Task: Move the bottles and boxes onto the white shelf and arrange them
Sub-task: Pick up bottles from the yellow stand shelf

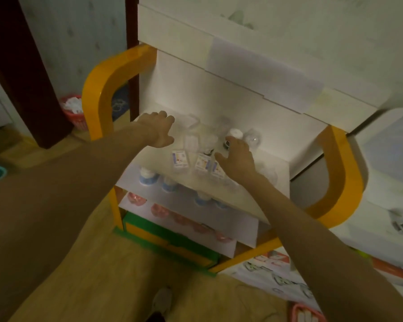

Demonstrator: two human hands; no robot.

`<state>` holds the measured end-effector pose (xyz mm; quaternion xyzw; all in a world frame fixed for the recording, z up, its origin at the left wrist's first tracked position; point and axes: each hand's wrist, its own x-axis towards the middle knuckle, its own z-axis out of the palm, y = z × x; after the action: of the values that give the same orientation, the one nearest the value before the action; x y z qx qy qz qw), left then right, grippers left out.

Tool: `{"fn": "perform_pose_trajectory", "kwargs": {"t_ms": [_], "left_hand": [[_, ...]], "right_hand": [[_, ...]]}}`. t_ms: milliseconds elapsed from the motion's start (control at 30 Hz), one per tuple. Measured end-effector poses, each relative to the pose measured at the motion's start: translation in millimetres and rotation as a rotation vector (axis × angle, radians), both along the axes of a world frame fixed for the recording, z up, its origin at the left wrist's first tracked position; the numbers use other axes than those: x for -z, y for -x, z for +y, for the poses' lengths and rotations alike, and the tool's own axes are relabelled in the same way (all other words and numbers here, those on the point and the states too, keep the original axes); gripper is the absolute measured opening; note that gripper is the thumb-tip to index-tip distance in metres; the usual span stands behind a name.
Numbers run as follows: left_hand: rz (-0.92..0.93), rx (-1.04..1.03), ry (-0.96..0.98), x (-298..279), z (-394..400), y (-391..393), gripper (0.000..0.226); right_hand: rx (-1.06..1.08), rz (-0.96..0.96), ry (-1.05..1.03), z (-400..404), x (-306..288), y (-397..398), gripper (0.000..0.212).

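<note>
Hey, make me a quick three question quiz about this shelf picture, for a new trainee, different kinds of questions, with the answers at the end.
1. True or false: the left hand is gripping a bottle on the top tier of the white shelf.
2. Multiple choice: the white-capped bottle stands nearest to which hand? A) the left hand B) the right hand C) midway between them
3. Fill in: the bottles on the tier just below the top have ____ labels.

Key
1. False: its fingers are loosely spread and hold nothing.
2. B
3. Blue
</note>
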<state>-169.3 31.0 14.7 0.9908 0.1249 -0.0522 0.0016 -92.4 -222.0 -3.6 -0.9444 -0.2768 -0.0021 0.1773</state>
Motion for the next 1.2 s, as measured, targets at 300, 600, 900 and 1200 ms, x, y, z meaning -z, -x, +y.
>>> {"fn": "perform_pose_trajectory", "kwargs": {"t_ms": [300,600,900,1200], "left_hand": [[0.103,0.027,0.002,23,26,-81,0.066],[0.104,0.024,0.019,49,40,-150,0.065],[0.118,0.02,0.095,84,54,-187,0.073],[0.022,0.073,0.196,102,64,-200,0.076]], "right_hand": [[-0.041,0.094,0.011,46,36,-80,0.068],[-0.289,0.005,0.046,91,47,-134,0.047],[-0.558,-0.114,0.542,111,57,-143,0.077],[-0.443,-0.081,0.521,121,67,-136,0.086]]}}
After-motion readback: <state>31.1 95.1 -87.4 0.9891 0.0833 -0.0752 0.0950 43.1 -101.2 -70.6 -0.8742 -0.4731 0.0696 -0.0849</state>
